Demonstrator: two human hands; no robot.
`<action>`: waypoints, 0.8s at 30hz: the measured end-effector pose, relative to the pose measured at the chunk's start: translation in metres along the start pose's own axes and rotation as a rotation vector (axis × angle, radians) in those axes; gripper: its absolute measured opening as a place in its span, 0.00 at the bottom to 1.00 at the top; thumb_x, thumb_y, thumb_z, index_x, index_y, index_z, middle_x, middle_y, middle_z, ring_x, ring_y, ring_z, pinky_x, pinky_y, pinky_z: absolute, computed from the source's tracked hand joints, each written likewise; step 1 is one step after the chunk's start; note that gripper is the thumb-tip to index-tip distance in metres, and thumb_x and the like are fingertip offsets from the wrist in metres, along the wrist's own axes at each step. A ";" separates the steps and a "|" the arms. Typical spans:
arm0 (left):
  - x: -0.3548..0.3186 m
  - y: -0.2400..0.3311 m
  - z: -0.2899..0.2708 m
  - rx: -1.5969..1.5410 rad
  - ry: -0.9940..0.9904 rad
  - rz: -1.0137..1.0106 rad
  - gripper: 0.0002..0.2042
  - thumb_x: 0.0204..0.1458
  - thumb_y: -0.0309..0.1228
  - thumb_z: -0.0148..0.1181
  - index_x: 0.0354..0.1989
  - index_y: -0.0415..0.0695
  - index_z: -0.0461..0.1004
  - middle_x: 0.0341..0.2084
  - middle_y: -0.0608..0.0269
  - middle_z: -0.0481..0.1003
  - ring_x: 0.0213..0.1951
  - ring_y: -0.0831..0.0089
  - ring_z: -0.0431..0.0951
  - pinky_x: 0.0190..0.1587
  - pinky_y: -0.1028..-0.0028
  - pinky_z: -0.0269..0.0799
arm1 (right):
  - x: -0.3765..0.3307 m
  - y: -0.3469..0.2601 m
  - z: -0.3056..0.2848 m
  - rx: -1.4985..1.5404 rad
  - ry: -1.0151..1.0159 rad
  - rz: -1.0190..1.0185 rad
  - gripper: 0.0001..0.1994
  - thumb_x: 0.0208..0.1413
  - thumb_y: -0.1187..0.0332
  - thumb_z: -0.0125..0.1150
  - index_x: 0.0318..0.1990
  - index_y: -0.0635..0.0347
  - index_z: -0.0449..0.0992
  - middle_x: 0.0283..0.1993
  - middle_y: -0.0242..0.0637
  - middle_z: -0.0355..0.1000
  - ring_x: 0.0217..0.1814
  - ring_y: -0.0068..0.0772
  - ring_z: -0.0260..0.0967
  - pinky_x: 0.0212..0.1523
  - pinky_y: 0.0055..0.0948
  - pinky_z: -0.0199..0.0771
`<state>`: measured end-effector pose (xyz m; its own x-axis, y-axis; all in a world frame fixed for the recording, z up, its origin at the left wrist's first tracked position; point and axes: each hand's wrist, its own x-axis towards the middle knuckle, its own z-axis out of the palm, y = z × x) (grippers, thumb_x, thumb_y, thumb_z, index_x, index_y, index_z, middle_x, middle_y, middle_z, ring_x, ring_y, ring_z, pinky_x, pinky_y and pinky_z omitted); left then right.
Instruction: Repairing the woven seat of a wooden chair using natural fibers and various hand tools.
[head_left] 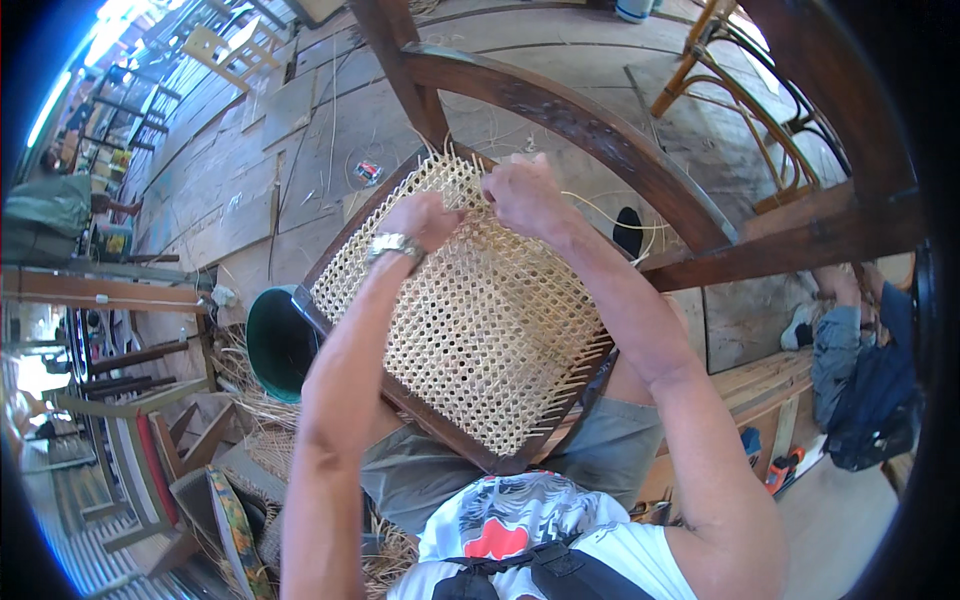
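Note:
The woven cane seat (450,310) of a dark wooden chair lies tilted across my lap, one corner toward me. Loose cane ends stick out along its right edge and at its far corner. My left hand (425,218), with a metal watch on its wrist, is closed low over the far part of the weave; what its fingertips pinch is hidden. Close beside it, my right hand (525,195) is closed near the far right edge. A thin cane strand (600,208) loops out to the right from beneath that hand, which seems to grip it.
The chair's curved back rail (570,110) arches beyond my right arm. A dark green bucket (262,345) stands left of the seat, near cane scraps. Rattan furniture (740,110) is at the far right. Other people sit at the left and right edges. Tools (785,470) lie at my right.

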<state>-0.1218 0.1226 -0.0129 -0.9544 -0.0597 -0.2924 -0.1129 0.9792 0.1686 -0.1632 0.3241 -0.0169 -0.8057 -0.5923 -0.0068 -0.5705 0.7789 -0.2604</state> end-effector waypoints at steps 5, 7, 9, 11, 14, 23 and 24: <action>-0.055 -0.088 -0.096 0.140 0.156 -0.147 0.23 0.53 0.56 0.61 0.35 0.45 0.81 0.33 0.51 0.81 0.38 0.55 0.82 0.41 0.59 0.76 | 0.004 -0.002 -0.017 0.113 -0.062 -0.058 0.07 0.50 0.70 0.64 0.38 0.51 0.83 0.42 0.36 0.77 0.54 0.44 0.72 0.60 0.54 0.64; -0.066 -0.069 -0.118 0.043 0.151 -0.094 0.23 0.52 0.56 0.62 0.33 0.44 0.80 0.29 0.52 0.81 0.35 0.56 0.81 0.39 0.60 0.74 | 0.011 0.009 -0.016 0.364 -0.024 -0.020 0.07 0.52 0.68 0.65 0.39 0.53 0.82 0.43 0.36 0.77 0.56 0.42 0.72 0.60 0.48 0.66; -0.076 -0.040 -0.138 -0.050 0.148 -0.050 0.24 0.52 0.56 0.62 0.31 0.43 0.80 0.26 0.54 0.80 0.32 0.58 0.81 0.36 0.61 0.73 | 0.008 0.008 -0.019 0.621 0.020 0.011 0.08 0.55 0.65 0.65 0.41 0.55 0.82 0.43 0.37 0.77 0.57 0.41 0.71 0.60 0.42 0.68; -0.082 -0.003 -0.145 -0.073 0.259 0.115 0.25 0.53 0.55 0.62 0.28 0.41 0.79 0.21 0.55 0.78 0.27 0.60 0.79 0.33 0.62 0.71 | 0.005 -0.009 -0.024 1.480 0.029 -0.139 0.15 0.62 0.57 0.63 0.44 0.60 0.80 0.43 0.38 0.77 0.53 0.34 0.73 0.54 0.30 0.71; -0.059 0.005 -0.128 -0.352 0.254 0.089 0.24 0.55 0.53 0.62 0.28 0.40 0.78 0.20 0.53 0.78 0.24 0.62 0.79 0.31 0.64 0.72 | 0.010 0.008 -0.024 1.338 0.028 -0.160 0.20 0.66 0.53 0.58 0.49 0.63 0.78 0.43 0.38 0.78 0.46 0.29 0.75 0.49 0.33 0.75; -0.028 -0.024 -0.026 -0.961 0.067 -0.201 0.15 0.61 0.41 0.60 0.33 0.40 0.74 0.16 0.64 0.74 0.16 0.77 0.73 0.17 0.75 0.67 | 0.014 0.010 0.021 0.703 0.328 -0.213 0.10 0.60 0.63 0.64 0.46 0.56 0.81 0.40 0.37 0.76 0.40 0.34 0.75 0.47 0.30 0.75; -0.030 -0.029 -0.027 -0.985 0.064 -0.217 0.14 0.63 0.40 0.59 0.31 0.42 0.72 0.17 0.66 0.72 0.14 0.81 0.69 0.16 0.78 0.64 | 0.014 0.009 0.027 0.596 0.291 -0.314 0.09 0.58 0.64 0.65 0.44 0.55 0.82 0.41 0.40 0.77 0.40 0.38 0.75 0.46 0.33 0.76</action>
<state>-0.0978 0.0904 0.0162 -0.8960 -0.2558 -0.3630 -0.4360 0.3516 0.8284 -0.1752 0.3171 -0.0456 -0.6759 -0.6257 0.3895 -0.6643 0.2883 -0.6897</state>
